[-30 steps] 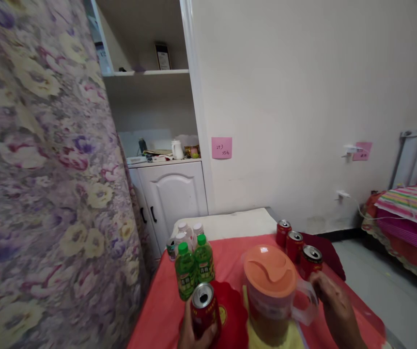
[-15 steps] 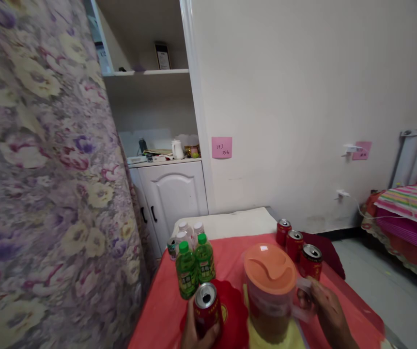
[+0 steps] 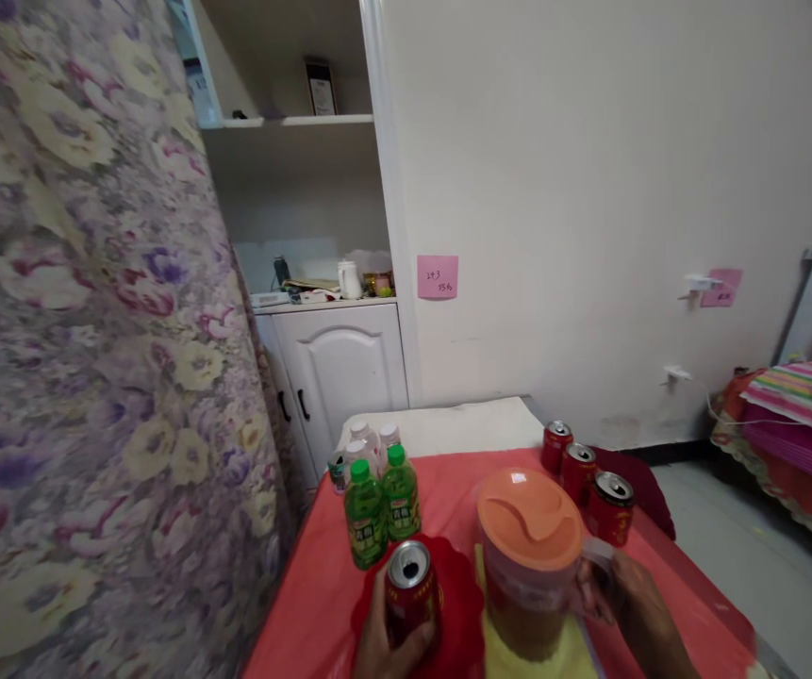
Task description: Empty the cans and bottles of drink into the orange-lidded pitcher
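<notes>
My left hand (image 3: 392, 637) is wrapped round an opened red drink can (image 3: 412, 589), upright over a red scalloped plate (image 3: 460, 604). On the right, my right hand (image 3: 621, 594) grips the handle of a clear pitcher (image 3: 525, 613) with an orange lid (image 3: 529, 519). Brownish liquid shows inside the pitcher, which stands on a yellow cloth (image 3: 501, 660). Just behind the held can are two green-capped bottles, one on the left (image 3: 365, 519) and one on the right (image 3: 400, 495). Whether the can touches the plate is hidden by my hand.
Three red cans line the table's right side: a near one (image 3: 610, 509), a middle one (image 3: 578, 473) and a far one (image 3: 556, 445). Clear bottles (image 3: 364, 450) stand behind the green ones. A flowered curtain (image 3: 94, 330) hangs left; a bed (image 3: 794, 424) is at right.
The view has shifted slightly, so the table and its objects sit a little differently in the picture. Both hands keep their holds on the can and the pitcher handle.
</notes>
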Motion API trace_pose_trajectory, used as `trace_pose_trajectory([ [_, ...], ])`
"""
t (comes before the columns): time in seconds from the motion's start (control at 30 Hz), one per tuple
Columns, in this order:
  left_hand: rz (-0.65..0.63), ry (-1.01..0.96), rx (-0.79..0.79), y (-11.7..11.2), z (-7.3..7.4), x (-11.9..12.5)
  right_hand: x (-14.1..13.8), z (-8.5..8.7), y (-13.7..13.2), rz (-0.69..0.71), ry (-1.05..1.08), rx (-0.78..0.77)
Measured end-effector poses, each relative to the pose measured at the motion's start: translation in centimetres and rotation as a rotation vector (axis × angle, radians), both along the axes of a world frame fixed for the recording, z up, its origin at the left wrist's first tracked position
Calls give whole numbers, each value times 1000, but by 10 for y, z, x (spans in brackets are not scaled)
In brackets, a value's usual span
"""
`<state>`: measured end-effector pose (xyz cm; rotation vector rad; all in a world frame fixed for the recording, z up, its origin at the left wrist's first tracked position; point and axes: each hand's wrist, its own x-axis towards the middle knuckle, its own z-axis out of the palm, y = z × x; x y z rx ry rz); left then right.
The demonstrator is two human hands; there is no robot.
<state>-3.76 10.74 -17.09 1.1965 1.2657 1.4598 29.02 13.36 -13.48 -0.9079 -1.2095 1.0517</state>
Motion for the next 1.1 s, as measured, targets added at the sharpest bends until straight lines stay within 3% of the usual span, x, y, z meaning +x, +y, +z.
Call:
trace_pose_trajectory([
  [0.1, 1, -4, 10, 1, -2, 1, 1, 2, 0, -26, -47, 5],
  [0.27, -56, 93, -17, -3, 12, -1, 3, -1, 2, -26, -67, -38],
  [0.4, -31, 104, 1, -5, 19, 2, 3, -9, 3, -3, -5, -70],
  [0.53, -20, 107, 15, -4, 17, 2, -2, -9, -2, -8, 91, -44],
  [0.77, -65, 62, 29, -6, 17, 1, -7, 6, -10, -28, 143, -19],
  [1.1, -54, 17, 4, -5, 20, 3, -7, 6, -7, -107, 177, -62],
])
